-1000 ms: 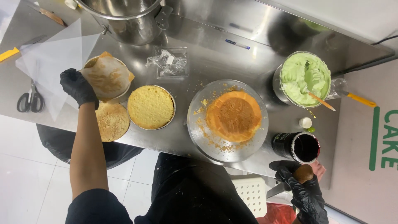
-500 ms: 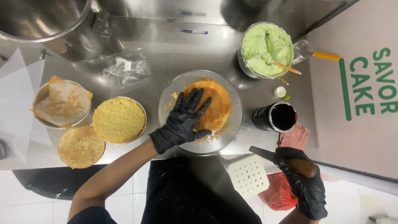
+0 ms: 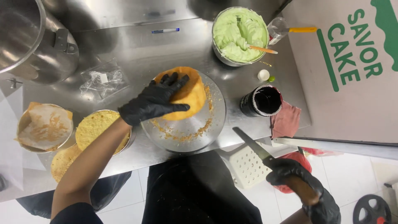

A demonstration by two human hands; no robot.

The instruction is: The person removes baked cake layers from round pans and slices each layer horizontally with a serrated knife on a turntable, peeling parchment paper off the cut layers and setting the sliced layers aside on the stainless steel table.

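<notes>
Tipping an orange sponge cake [image 3: 188,93] up on a round metal turntable [image 3: 207,128], on a crumb-strewn steel counter [image 3: 137,49] over white floor tiles.

Left hand [image 3: 155,101], black glove, is spread wide over the cake, gripping it at a tilt; half a second ago it lay flat on top. Right hand [image 3: 300,188] is wrapped around a long knife [image 3: 251,145], held off the counter edge, now lower than before. Green cream bowl [image 3: 240,35], dark jar [image 3: 263,101], yellow cake layers [image 3: 97,126] sit around.

My left hand [image 3: 154,101] is covering part of the cake [image 3: 188,93]; the frame edge is cropping the pot [image 3: 29,41].
</notes>
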